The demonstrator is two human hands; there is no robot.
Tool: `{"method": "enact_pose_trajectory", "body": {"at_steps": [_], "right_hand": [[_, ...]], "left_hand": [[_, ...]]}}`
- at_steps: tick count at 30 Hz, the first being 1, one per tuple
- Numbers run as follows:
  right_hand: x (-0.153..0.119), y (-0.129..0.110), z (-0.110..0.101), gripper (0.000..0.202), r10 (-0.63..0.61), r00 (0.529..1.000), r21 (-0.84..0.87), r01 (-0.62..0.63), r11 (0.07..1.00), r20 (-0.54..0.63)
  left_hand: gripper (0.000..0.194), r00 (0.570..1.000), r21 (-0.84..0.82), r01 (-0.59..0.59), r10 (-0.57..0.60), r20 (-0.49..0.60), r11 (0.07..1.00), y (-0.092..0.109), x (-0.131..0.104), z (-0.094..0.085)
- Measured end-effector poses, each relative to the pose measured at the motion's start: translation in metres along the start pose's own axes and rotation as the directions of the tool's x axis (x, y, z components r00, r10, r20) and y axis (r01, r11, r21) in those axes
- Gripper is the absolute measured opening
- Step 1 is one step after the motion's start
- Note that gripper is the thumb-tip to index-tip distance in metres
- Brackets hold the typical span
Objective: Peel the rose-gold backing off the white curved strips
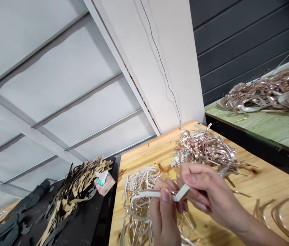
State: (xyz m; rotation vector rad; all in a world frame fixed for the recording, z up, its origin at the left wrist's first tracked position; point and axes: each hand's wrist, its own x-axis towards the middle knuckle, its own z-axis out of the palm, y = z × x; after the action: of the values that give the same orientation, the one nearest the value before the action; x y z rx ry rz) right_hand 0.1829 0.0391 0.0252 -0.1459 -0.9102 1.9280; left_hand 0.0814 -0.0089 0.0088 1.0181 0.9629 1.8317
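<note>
A narrow strip [146, 194], white with a shiny metallic edge, runs across both hands. My left hand [165, 208] is closed on it, the thumb pressed on top. My right hand [203, 191] pinches the strip's bent end, where a short pale piece angles upward between thumb and fingers. The two hands nearly meet above the wooden table [139, 153]. Behind and left of my left hand lies a loose pile of white and metallic strips [141, 177]. Beyond my right hand sits a heap of shiny rose-gold strips [206, 147].
A black table [82, 225] at the left holds tan and black scraps [79, 184] and a pink tissue box [104, 184]. More metallic strips [270, 92] lie on a green table [270, 128] at the right. Several curved strips [283, 218] rest near the right forearm.
</note>
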Motion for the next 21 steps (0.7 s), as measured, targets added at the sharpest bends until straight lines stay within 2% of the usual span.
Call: {"method": "enact_pose_trajectory", "body": {"at_steps": [5, 9, 13, 17, 19, 21], "right_hand": [[0.002, 0.000, 0.000, 0.037, -0.055, 0.998, 0.138, 0.050, 0.989, 0.034], [0.002, 0.001, 0.002, 0.037, -0.114, 0.993, 0.113, 0.109, 0.988, 0.035], [0.000, 0.000, 0.005, 0.038, -0.122, 0.992, -0.009, 0.122, 0.993, 0.019], [-0.004, -0.005, 0.005, 0.050, -0.088, 0.995, -0.158, 0.096, 0.983, 0.056], [-0.006, -0.006, 0.004, 0.046, -0.044, 0.998, -0.308, 0.058, 0.950, 0.052], [-0.005, -0.005, 0.003, 0.039, -0.014, 0.999, -0.501, 0.027, 0.865, 0.030]], "left_hand": [[0.042, 1.000, -0.102, 0.008, -0.007, 0.003, 0.995, 0.003, 0.001, 0.003], [0.043, 0.999, -0.070, -0.031, 0.030, -0.012, 0.997, 0.001, 0.002, 0.001], [0.045, 0.997, 0.061, -0.061, 0.064, -0.049, 0.996, -0.001, 0.004, -0.004], [0.045, 0.992, 0.151, -0.073, 0.088, -0.095, 0.986, 0.000, 0.007, -0.008], [0.045, 0.989, 0.183, -0.096, 0.114, -0.090, 0.979, 0.001, 0.008, -0.010], [0.045, 0.988, 0.224, -0.100, 0.123, -0.090, 0.969, 0.001, 0.008, -0.011]]}}
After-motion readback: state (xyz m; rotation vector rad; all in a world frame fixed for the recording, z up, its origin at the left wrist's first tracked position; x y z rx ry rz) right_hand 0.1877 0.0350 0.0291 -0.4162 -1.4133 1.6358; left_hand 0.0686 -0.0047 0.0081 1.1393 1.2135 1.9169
